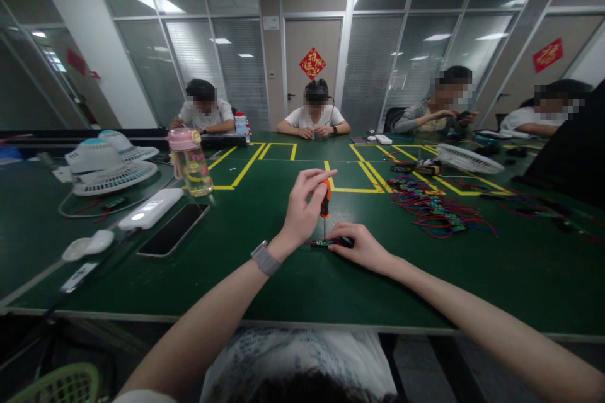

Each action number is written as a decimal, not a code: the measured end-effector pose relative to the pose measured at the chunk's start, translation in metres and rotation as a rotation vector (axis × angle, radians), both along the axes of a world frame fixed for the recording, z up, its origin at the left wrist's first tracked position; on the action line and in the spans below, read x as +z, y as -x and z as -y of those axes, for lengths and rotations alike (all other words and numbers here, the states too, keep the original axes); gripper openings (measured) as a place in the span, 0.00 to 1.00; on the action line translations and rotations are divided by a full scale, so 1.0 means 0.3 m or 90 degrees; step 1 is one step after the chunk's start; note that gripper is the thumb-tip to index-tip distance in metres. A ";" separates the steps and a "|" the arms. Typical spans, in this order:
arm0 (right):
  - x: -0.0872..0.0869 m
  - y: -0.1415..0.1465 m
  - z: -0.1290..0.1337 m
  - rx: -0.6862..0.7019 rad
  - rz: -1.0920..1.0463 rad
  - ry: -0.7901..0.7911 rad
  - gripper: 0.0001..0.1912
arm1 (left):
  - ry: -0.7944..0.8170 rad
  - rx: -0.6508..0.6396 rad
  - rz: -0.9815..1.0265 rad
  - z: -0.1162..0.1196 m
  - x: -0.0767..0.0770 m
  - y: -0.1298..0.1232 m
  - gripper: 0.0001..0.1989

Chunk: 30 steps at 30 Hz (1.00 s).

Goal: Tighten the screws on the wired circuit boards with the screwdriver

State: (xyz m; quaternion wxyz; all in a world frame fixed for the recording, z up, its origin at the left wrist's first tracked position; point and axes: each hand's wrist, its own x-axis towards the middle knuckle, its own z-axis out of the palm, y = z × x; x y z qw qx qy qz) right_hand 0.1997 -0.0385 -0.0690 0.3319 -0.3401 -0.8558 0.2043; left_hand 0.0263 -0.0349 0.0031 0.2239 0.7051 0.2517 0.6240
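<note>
An orange and black screwdriver [324, 204] stands upright in my left hand [305, 204], whose fingers are closed around the handle. Its tip meets a small green circuit board [321, 244] lying on the green table [265, 293]. From the right, my right hand [359, 245] pinches the board's edge with thumb and fingers. Something black is partly visible under the right fingers, and a thin red wire shows at the board's left end.
Left of my hands are a phone [174, 230], a white power strip [151, 209], a pink-lidged bottle [191, 164] and fans [113, 167]. Wired boards [437, 204] lie in a heap to the right, near another fan [467, 158]. Several people sit across the table.
</note>
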 end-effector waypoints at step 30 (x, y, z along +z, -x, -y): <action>0.007 0.001 0.005 -0.002 -0.001 0.003 0.08 | 0.059 -0.057 0.035 -0.016 -0.008 -0.006 0.16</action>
